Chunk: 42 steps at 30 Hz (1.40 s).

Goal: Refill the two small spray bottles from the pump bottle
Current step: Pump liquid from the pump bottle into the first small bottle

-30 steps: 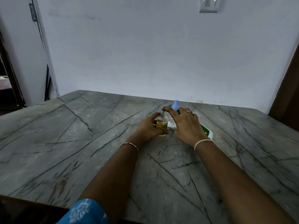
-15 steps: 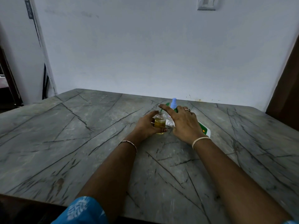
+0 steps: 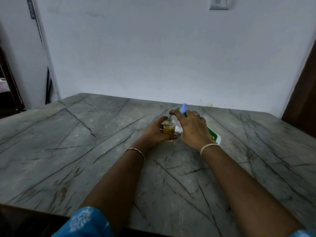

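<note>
A blue patterned sleeve [image 3: 85, 221] sits nearest, on the left arm. Both forearms reach out over the grey veined table [image 3: 68, 151], each wrist wearing a thin bangle. The left hand [image 3: 153, 132] wraps around a small spray bottle [image 3: 169, 129] with its top off, standing upright and holding yellow liquid. Just right of it, the right hand [image 3: 193, 129] lies spread over the tilted green-and-white pump bottle [image 3: 213, 136], with its index finger stretched onto the green spout at the small bottle's mouth. I cannot tell whether the thumb grips underneath. A blue spray top [image 3: 183, 107] rises just beyond the right hand's fingers.
</note>
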### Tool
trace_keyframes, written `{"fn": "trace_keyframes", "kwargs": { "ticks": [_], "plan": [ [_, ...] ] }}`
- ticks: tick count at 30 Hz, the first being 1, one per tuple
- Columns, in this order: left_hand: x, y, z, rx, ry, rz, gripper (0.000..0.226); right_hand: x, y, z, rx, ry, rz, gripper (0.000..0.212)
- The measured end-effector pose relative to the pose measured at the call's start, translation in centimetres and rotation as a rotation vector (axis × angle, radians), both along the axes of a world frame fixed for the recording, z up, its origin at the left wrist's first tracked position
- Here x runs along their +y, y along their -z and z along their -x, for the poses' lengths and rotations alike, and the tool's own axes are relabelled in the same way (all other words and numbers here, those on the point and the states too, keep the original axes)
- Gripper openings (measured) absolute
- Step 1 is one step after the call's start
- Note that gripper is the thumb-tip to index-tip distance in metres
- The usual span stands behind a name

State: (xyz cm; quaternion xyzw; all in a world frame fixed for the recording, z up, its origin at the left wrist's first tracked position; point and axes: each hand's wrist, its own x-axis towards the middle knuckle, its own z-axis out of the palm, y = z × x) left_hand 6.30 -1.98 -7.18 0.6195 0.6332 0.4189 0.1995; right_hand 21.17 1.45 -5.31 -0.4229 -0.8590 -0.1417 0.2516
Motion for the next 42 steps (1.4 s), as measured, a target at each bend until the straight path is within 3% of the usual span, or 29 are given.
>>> {"fn": "trace_keyframes", "kwargs": {
  "ticks": [14, 22, 33, 42],
  "plan": [
    [-0.34, -0.28, -0.24, 0.002, -0.018, 0.009, 0.083, -0.33, -0.18, 0.11, 0.009, -0.014, 0.012, 0.075],
    [-0.37, -0.39, -0.28, 0.011, -0.025, 0.016, 0.086, 0.17, 0.02, -0.49, -0.038, -0.003, 0.012, 0.088],
    [-0.32, -0.25, -0.29, 0.010, -0.025, 0.013, 0.086, -0.01, 0.01, 0.14, -0.023, 0.011, -0.023, 0.074],
    [-0.42, -0.33, -0.35, 0.023, -0.013, -0.014, 0.079, 0.46, 0.32, -0.40, -0.032, 0.001, 0.009, 0.083]
  ]
}}
